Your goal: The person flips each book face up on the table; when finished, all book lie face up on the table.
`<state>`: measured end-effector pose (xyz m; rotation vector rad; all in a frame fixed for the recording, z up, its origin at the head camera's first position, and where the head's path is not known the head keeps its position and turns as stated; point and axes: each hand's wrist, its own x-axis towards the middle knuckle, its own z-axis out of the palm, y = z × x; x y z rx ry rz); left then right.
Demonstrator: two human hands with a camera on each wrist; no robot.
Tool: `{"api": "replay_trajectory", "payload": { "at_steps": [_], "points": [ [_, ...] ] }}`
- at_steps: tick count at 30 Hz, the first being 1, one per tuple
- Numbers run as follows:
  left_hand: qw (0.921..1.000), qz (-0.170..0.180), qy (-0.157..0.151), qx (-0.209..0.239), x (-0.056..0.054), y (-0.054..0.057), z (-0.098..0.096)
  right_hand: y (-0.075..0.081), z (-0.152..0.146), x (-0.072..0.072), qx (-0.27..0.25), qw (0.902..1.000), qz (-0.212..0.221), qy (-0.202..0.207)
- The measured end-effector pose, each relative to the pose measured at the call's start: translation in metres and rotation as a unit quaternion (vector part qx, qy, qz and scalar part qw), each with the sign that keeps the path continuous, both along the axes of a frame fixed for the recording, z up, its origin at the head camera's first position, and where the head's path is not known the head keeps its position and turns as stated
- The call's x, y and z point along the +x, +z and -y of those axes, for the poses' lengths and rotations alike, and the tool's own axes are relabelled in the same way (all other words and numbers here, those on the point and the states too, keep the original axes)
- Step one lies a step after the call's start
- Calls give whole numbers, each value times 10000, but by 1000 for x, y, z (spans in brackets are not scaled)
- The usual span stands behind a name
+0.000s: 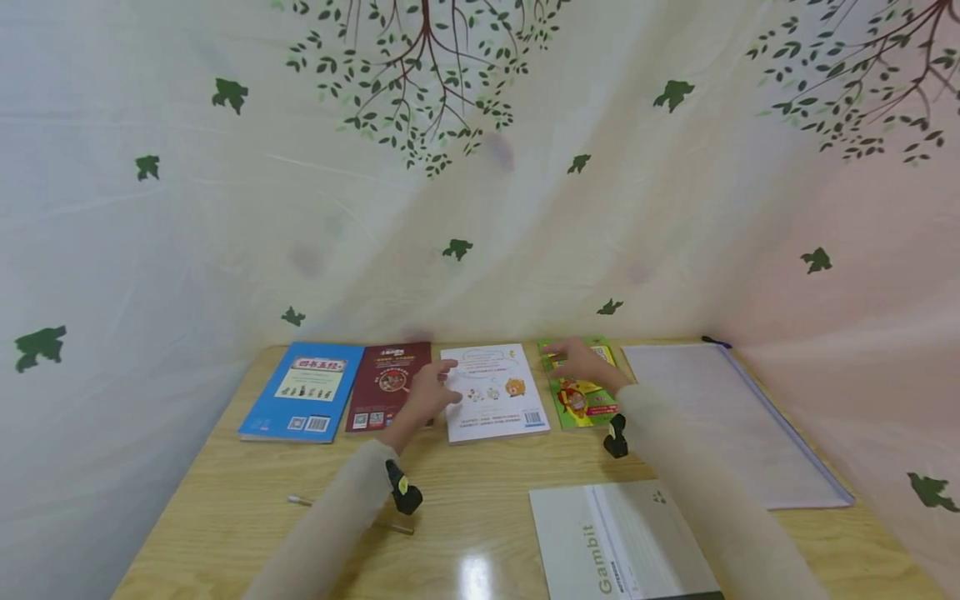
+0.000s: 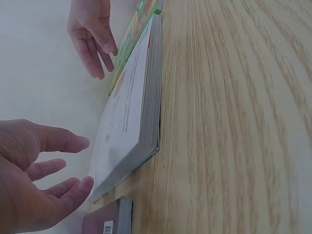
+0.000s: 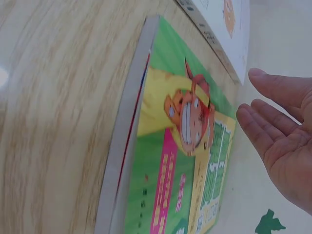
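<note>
Your left hand (image 1: pixel 426 395) has its grip wide, thumb and fingers parted, near the left edge of the white book (image 1: pixel 495 408), with the maroon book (image 1: pixel 378 375) to the left. Your right hand (image 1: pixel 583 364), its grip parted more narrowly, is by the green book (image 1: pixel 588 410). All three books lie along the far side of the desk (image 1: pixel 465 475); the blue book (image 1: pixel 281 417) is leftmost.

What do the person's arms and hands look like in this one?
The left sleeve and right sleeve are long, plain and cream-coloured. A small black device with a yellow mark sits at the left wrist, another black device at the right. Left grip and right grip are gloveless.
</note>
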<state>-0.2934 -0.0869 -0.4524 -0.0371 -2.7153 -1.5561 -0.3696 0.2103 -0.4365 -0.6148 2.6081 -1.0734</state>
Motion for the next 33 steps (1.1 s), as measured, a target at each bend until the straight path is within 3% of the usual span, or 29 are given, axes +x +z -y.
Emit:
{"api": "replay_trajectory", "payload": {
  "at_steps": [8, 21, 33],
  "points": [
    [9995, 272, -57, 135, -2, -9, 12, -10, 10, -2, -68, 9997, -137, 172],
    [9979, 419, -249, 425, -6, -17, 21, -14, 19, -1, 6, 9984, 549, -113],
    [9975, 556, -232, 382, -9, -19, 23, -15, 25, 2, 192, 9991, 362, 87]
  ]
}}
